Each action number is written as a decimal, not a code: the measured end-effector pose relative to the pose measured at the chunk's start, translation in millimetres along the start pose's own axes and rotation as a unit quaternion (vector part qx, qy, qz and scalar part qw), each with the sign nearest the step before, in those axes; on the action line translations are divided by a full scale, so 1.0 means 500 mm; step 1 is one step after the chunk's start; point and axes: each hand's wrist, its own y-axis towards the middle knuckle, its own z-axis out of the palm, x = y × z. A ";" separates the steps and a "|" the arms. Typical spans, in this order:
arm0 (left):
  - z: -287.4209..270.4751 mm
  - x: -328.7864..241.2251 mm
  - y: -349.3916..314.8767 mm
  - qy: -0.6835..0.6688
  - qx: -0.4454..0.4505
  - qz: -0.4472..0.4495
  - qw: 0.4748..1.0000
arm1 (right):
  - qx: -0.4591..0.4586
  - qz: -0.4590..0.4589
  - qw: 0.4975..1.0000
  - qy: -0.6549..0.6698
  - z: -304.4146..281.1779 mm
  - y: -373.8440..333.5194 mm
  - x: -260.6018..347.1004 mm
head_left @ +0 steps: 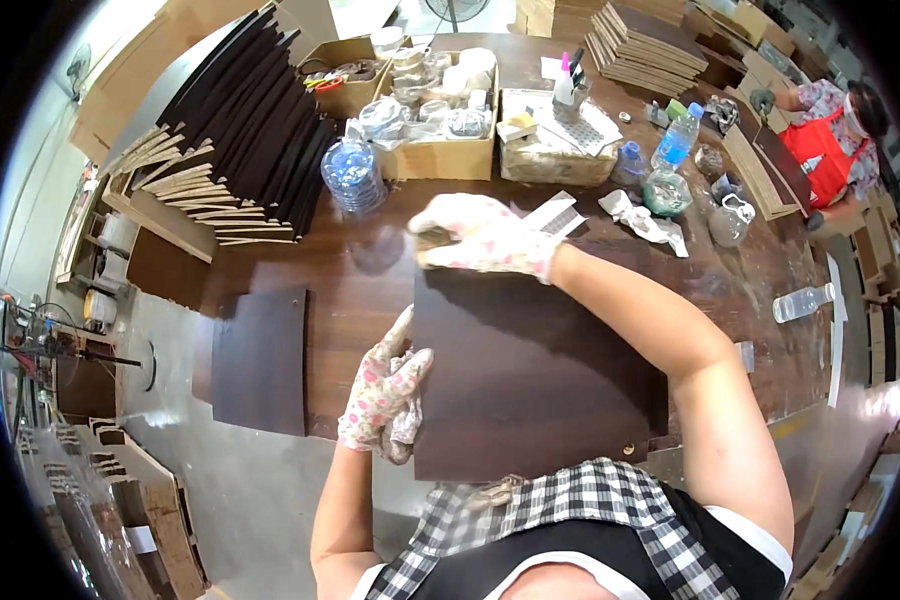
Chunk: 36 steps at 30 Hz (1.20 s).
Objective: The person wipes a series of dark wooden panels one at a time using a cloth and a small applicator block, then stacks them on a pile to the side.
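A dark brown board (540, 370) lies in front of me, overhanging the table's near edge, with a small round fitting near its near right corner. My right hand (485, 238), in a flowered glove, is closed around a small brownish block (433, 243) at the board's far left corner; the block's exact kind is unclear. At the board's left edge is my left hand (380, 390), gloved alike, fingers bent around a crumpled whitish rag (405, 415). Its fingertips meet the edge. Further left lies a smaller dark board (260, 362).
Dark panels (250, 120) stand stacked at far left. Behind the work are a large water bottle (352, 175), a cardboard box of jars (440, 158) and a paper-topped box (555, 150). Bottles and crumpled tissue (645, 220) lie right. A co-worker in a red apron (820, 150) handles boards.
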 end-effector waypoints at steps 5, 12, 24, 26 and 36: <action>0.018 0.004 -0.011 0.101 -0.065 0.049 0.992 | 0.028 0.008 0.999 0.042 -0.027 0.001 -0.008; 0.035 0.006 -0.001 0.282 -0.075 0.253 0.922 | 0.014 0.180 0.983 0.030 -0.312 -0.349 -0.110; 0.083 -0.023 0.007 0.434 -0.056 0.286 0.852 | -0.237 0.291 0.927 -0.022 -0.229 -0.479 -0.020; 0.083 -0.022 0.005 0.432 -0.057 0.283 0.854 | -0.221 0.337 0.909 0.107 -0.215 -0.523 0.087; 0.059 0.010 0.019 0.422 -0.042 0.336 0.841 | -0.342 0.434 0.820 0.151 -0.106 -0.726 0.437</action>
